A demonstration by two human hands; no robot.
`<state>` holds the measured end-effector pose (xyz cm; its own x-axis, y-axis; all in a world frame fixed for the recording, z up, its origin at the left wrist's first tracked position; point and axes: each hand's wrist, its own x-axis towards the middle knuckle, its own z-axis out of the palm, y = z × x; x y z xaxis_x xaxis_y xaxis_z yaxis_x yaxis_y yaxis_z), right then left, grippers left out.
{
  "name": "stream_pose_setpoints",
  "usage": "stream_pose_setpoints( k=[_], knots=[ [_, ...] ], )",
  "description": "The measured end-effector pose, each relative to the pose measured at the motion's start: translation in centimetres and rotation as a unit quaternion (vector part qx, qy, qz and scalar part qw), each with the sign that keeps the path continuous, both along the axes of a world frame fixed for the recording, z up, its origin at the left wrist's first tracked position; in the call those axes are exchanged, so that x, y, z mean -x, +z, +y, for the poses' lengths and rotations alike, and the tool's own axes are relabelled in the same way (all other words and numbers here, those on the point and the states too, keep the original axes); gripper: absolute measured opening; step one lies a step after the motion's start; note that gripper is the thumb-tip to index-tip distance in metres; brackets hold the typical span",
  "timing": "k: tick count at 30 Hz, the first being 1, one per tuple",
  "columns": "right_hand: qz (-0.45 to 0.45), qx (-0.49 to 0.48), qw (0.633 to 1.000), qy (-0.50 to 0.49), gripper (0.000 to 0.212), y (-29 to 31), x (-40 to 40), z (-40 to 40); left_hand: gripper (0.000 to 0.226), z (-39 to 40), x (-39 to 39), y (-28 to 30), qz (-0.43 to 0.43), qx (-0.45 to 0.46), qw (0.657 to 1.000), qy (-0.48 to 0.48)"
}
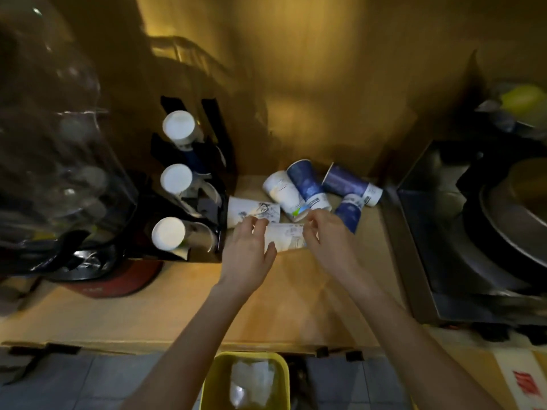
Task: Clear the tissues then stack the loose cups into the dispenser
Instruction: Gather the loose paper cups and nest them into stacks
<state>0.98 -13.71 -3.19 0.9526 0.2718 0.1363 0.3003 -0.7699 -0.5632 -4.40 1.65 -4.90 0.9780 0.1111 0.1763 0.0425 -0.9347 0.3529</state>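
Observation:
Both of my hands hold one white paper cup lying on its side on the wooden counter. My left hand grips its left end and my right hand pinches its right end. Several loose cups lie behind it: a white printed cup, a white cup, a blue cup, another blue cup and a small blue cup partly hidden by my right hand. The black cup dispenser at the left holds three stacks with white bases. White tissues lie in the yellow bin below the counter.
A clear-lidded machine stands far left on a red base. A metal appliance fills the right side. The wooden wall closes the back. The counter's front edge runs above the tiled floor.

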Motion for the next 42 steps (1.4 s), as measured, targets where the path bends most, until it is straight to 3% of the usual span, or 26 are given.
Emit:
stream_pose_setpoints(
  k=[11,15,23,27,31,35,42],
  knots=[
    [0.117,0.068,0.985,0.103,0.054,-6.9,-8.2,0.9,0.093,0.8,-5.4,-6.6,0.193,-0.103,0.975,0.030],
    [0.087,0.050,0.983,0.153,0.051,-8.0,-10.5,3.3,0.095,1.4,-6.3,-7.8,0.230,-0.121,0.966,0.004],
    [0.121,0.079,0.945,0.294,0.061,-8.7,-14.4,9.3,0.078,1.6,-7.0,-8.5,0.219,-0.100,0.971,-0.002],
    [0.171,0.115,0.937,0.281,0.071,-9.2,-14.6,12.0,0.070,1.5,-6.4,-8.6,0.208,-0.070,0.976,0.005],
    [0.210,0.159,0.927,0.266,0.082,-10.1,-14.6,13.5,0.070,1.5,-6.1,-8.5,0.134,-0.092,0.987,0.008],
    [0.207,0.183,0.931,0.237,0.089,-10.3,-14.9,13.7,0.081,2.0,-5.9,-9.5,0.181,-0.025,0.983,-0.003],
    [0.203,0.027,0.951,0.231,0.087,-7.5,-16.1,11.6,0.088,2.9,-5.6,-9.4,0.190,0.091,0.977,0.032]
  ],
)
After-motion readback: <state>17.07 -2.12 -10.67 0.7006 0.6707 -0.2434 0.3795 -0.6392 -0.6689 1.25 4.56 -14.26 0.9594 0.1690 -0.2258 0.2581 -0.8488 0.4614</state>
